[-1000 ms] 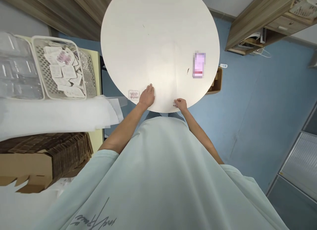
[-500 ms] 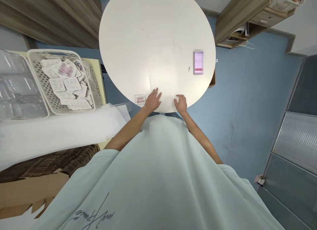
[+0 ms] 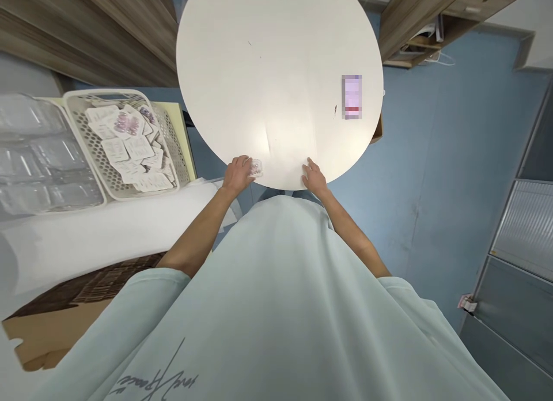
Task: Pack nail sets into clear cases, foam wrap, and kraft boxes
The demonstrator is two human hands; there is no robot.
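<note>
A small clear plastic case (image 3: 256, 169) with pinkish pieces inside lies near the front edge of the round white table (image 3: 285, 90). My left hand (image 3: 237, 175) is at the case's left side, fingers and thumb closed about its edge. To the right, my right hand (image 3: 315, 178) rests at the table's front edge, holding nothing, its fingers partly stretched and apart. A phone-like item (image 3: 352, 97), blurred out, lies at the table's right side, with a small dark mark or scrap (image 3: 335, 110) beside it.
On the left, a white perforated basket (image 3: 163, 162) holds many small printed cards. Beside it are clear plastic containers (image 3: 47, 165), white sheeting (image 3: 112, 225) and a cardboard box (image 3: 60, 332). A wooden cabinet (image 3: 415, 21) stands at the upper right.
My left hand has lifted from the tabletop and moved left onto the plastic case, closing on its left side. My right hand stays near the table edge, its fingers slightly shifted.
</note>
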